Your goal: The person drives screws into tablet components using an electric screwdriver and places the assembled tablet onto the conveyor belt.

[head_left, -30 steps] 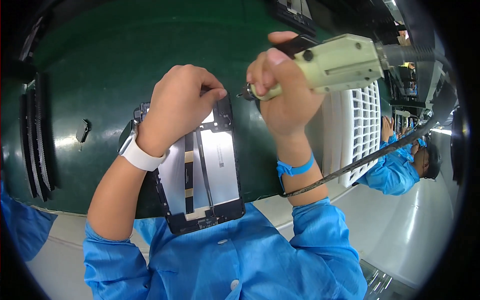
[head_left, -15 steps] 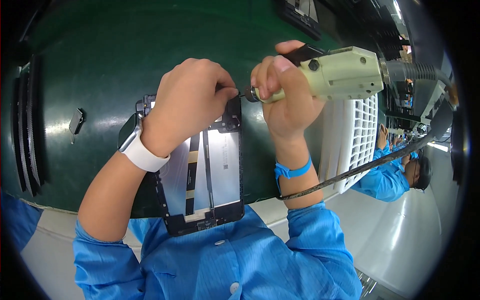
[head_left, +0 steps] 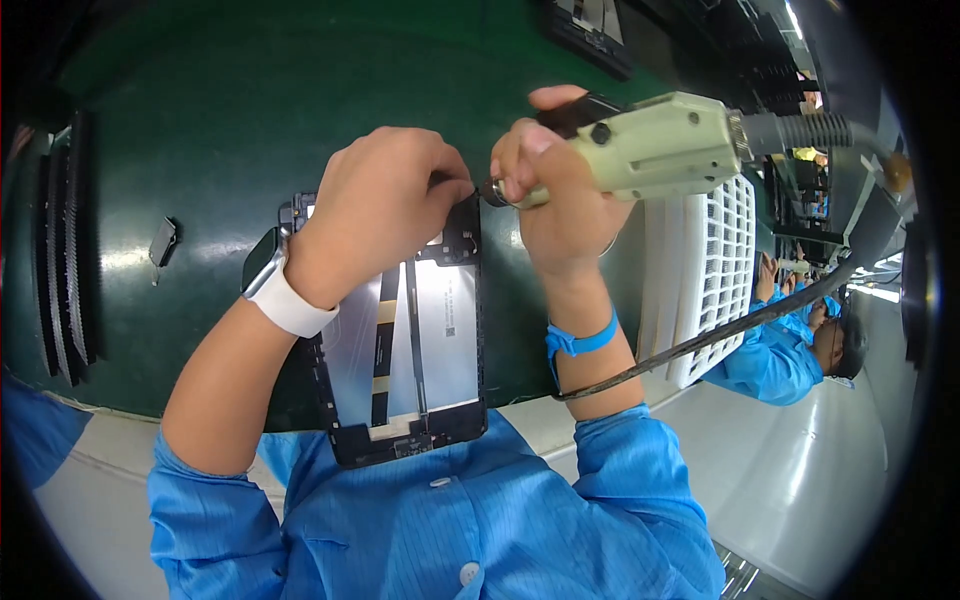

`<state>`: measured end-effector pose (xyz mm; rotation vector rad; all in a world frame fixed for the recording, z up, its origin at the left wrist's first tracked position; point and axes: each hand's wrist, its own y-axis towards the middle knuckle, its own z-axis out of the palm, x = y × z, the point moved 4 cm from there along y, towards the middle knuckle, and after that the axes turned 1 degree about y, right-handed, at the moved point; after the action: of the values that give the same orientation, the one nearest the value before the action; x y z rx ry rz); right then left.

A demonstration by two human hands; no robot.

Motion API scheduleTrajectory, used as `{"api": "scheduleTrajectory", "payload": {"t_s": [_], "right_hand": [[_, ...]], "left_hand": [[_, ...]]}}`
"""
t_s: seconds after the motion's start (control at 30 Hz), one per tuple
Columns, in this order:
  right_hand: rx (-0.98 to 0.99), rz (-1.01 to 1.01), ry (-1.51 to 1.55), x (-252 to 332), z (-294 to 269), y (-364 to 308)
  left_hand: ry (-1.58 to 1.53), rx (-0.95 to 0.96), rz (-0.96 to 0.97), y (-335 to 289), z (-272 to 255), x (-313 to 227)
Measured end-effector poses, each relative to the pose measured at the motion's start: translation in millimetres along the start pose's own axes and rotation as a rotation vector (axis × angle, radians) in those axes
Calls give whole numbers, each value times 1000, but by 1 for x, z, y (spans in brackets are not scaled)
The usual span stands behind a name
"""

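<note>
An opened tablet (head_left: 449, 340) lies with its inner side up, its lower end near my blue smock. Across its upper part reaches my left hand (head_left: 390, 205), thumb and index finger pinched together at the upper right corner; whatever they pinch is hidden. My right hand (head_left: 565, 200) is wrapped round a pale green electric screwdriver (head_left: 665, 150) with a black lever. The tool lies nearly level, its tip pointing left at the tablet's corner, close to my left fingertips. Whether the tip touches anything cannot be made out.
A small dark part (head_left: 164, 240) lies left of the tablet. Dark slotted racks (head_left: 65, 250) stand at the far left, a white grid tray (head_left: 722, 280) at the right. The tool's cable (head_left: 720, 325) crosses my right forearm. Another tablet (head_left: 590, 35) lies far back; a co-worker (head_left: 770, 360) sits right.
My right hand and the screwdriver have shifted left, bringing the tip closer to the tablet's corner. My left hand has dropped slightly and stays pinched there.
</note>
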<state>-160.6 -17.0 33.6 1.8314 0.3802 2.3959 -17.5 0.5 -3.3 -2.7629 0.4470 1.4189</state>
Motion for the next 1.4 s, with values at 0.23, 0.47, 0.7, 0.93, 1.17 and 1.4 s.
{"api": "scheduleTrajectory", "payload": {"t_s": [0.23, 0.47, 0.7, 0.93, 1.17, 1.4], "right_hand": [[-124, -234, 46, 36, -46, 15], [-272, -199, -77, 18, -67, 16], [-289, -235, -135, 16, -76, 18], [-384, -276, -150, 32, -102, 14], [-385, -278, -171, 15, -114, 24], [-390, -269, -190, 15, -115, 24]], "left_hand": [[166, 94, 174, -12, 2, -7], [76, 222, 136, -25, -2, -22], [-180, 258, 34, -15, -3, -6], [-204, 280, -28, -13, -3, -4], [-185, 249, -32, -17, -2, -7], [-256, 300, -67, -21, -5, -13]]}}
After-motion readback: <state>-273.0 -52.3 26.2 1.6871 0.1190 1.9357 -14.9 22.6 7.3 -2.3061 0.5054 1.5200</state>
